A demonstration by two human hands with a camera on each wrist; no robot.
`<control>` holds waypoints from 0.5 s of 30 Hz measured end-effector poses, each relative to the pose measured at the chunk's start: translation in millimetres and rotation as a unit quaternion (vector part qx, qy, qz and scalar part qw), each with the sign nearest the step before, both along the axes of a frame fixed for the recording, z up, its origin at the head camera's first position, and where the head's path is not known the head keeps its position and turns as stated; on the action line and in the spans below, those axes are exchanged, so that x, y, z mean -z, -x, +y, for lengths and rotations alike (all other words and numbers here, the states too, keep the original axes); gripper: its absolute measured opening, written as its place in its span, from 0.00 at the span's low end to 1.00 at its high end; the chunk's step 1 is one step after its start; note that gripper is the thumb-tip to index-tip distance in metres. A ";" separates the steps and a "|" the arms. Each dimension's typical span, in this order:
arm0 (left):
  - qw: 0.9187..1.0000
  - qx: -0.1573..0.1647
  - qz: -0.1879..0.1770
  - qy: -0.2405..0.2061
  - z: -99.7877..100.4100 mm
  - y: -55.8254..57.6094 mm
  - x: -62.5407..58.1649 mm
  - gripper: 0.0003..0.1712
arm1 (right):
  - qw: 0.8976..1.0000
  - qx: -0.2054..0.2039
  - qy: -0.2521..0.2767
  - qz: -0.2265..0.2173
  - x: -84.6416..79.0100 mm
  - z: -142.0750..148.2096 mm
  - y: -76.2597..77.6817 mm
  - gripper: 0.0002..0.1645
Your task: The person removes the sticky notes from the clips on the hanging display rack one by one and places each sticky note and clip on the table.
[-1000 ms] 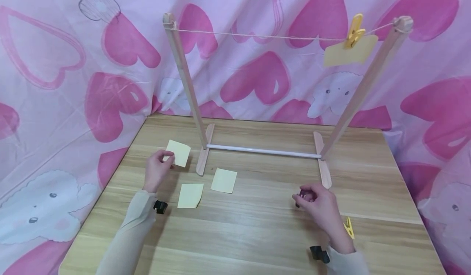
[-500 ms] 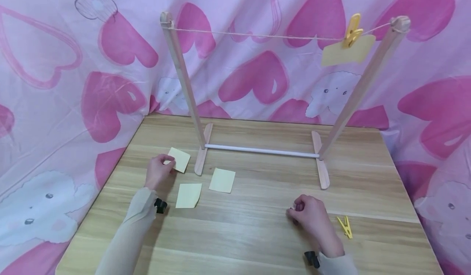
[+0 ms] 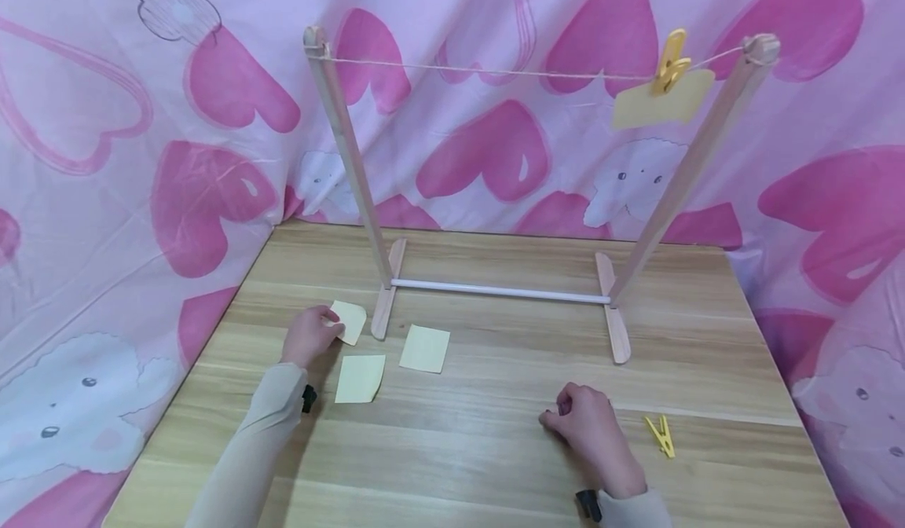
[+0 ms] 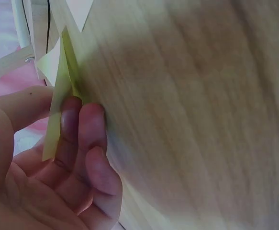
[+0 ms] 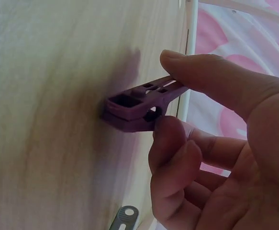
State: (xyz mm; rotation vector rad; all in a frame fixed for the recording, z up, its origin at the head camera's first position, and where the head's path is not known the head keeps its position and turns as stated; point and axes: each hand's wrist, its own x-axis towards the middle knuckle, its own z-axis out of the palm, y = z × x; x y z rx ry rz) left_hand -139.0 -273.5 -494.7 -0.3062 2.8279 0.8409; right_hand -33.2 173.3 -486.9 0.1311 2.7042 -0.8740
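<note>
At the table's left my left hand (image 3: 309,336) pinches a pale yellow paper note (image 3: 351,321) between thumb and fingers. The left wrist view shows this note (image 4: 57,103) bent and standing off the wood. Two more notes lie flat nearby, one note (image 3: 360,379) in front and another note (image 3: 425,348) to the right. My right hand (image 3: 590,434) grips a purple clothespin (image 5: 137,103) by its handle end, its nose close over the tabletop. From the head view the hand hides that clothespin. A yellow clothespin (image 3: 661,437) lies right of my right hand.
A wooden rack (image 3: 353,159) stands at the back with a string (image 3: 488,69) across its top. On the string's right part a yellow clothespin (image 3: 669,60) holds a note (image 3: 636,108). A white rod (image 3: 495,290) joins its feet. Pink curtains (image 3: 481,9) surround the table.
My left hand and its note have come slightly nearer and lower. My right hand has drifted left and nearer with the purple clothespin, bringing the loose yellow clothespin into full view.
</note>
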 end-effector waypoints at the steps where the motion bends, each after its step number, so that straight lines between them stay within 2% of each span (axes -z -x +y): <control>1: 1.000 0.003 0.002 0.005 0.6 0.3 0.3 0.16 | 1.000 0.000 -0.002 0.000 0.6 -0.3 -0.2 0.15; 9: 1.000 0.011 0.004 0.024 2.5 2.1 2.6 0.16 | 1.000 0.000 -0.015 -0.011 4.0 -0.5 0.4 0.15; 15: 0.999 0.014 0.001 0.029 2.3 2.0 4.4 0.22 | 0.999 0.010 -0.019 -0.033 6.0 -1.7 1.1 0.17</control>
